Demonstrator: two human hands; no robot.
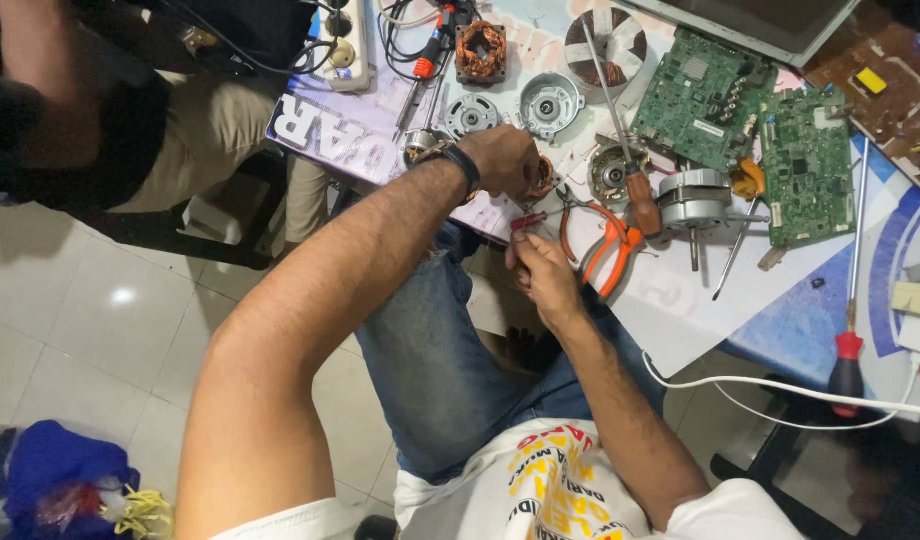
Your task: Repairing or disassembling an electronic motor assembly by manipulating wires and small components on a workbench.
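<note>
Copper windings are showing under the left hand, which is lying cupped over a small motor stator at the near edge of the desk, fingers curled round it and pressing it down. A dark watch is sitting on that wrist. The right hand is hovering just below, its fingertips pinched together on what seems to be a small red-handled tool; how it is gripped is too small to tell for certain. Orange-handled pliers are lying just beside the right hand, touching a brown-handled screwdriver that is slanting up across the desk.

Round about, motor end caps, a grey motor with a shaft and two green circuit boards are lying spread out, with a red-handled screwdriver well apart to the right and a white cable trailing off the desk edge. A second person's trouser leg is showing at top left, and blue cloth is lying on the tiled floor.

The stator is probably dense and stiff in its steel core, yet its thin wire is looking fragile, so the outer core rim seems the safest place to be gripping it, not the windings.
</note>
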